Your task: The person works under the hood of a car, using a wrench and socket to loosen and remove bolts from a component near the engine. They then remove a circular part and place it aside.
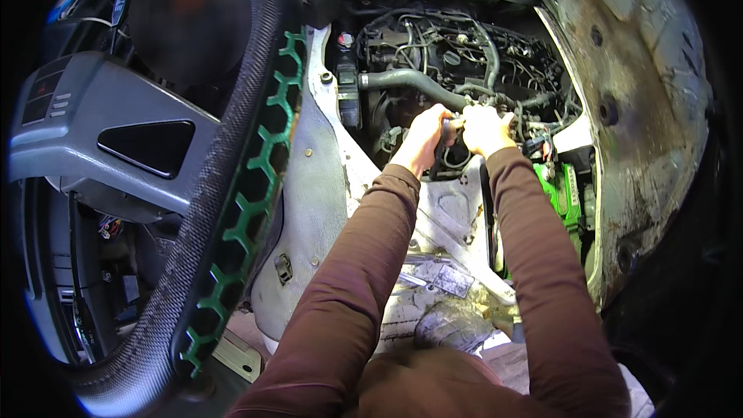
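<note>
In the open engine bay, my left hand (426, 135) is closed around a dark, narrow item at the hose fittings, too small to name. Just beside it my right hand (485, 131) has its fingers curled over the same fittings, what they grip hidden. A thick grey hose (410, 81) runs from the left to these fittings. Behind both hands is the dark engine (457, 50), crossed by thinner hoses and lines. A green battery (563, 201) sits right of my right forearm, with wires above it.
A steering wheel (248, 93) and grey dash trim (116, 155) fill the left. The metal panel (619, 93) curves along the right. Below the engine, a pale metal floor pan (453, 213) holds small metal pieces (453, 279) between my forearms.
</note>
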Demonstrator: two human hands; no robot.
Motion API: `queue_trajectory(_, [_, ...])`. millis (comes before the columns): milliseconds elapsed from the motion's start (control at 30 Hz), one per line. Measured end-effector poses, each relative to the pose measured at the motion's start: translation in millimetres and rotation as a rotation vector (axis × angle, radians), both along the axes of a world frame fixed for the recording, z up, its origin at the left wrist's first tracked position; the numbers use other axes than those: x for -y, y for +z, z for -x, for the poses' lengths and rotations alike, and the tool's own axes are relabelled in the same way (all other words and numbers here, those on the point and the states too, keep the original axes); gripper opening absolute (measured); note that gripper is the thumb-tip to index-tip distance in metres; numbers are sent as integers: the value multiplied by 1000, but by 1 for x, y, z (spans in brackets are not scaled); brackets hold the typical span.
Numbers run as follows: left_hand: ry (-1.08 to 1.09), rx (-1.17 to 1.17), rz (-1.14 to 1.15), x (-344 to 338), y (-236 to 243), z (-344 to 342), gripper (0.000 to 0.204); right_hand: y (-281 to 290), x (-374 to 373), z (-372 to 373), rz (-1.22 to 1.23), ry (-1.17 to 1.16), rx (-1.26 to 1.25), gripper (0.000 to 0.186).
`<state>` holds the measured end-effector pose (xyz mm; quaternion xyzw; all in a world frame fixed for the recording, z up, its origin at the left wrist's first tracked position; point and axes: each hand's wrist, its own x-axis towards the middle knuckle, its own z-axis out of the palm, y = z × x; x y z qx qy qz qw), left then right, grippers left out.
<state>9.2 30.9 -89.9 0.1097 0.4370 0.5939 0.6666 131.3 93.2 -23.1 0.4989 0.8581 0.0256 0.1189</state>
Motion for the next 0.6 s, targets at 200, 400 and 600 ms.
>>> queue_trajectory(200, [216,-62,7,-2,-20,12,26,14,79,33,-217,56,63,20])
queue_trajectory(400, [29,-6,46,1,11,-5,24,-9,-6,-12,-39,-22,-28,24])
queue_trajectory(600, [255,-16,-74,-9,-29,5,20,28,72,28,-195,172,41,25])
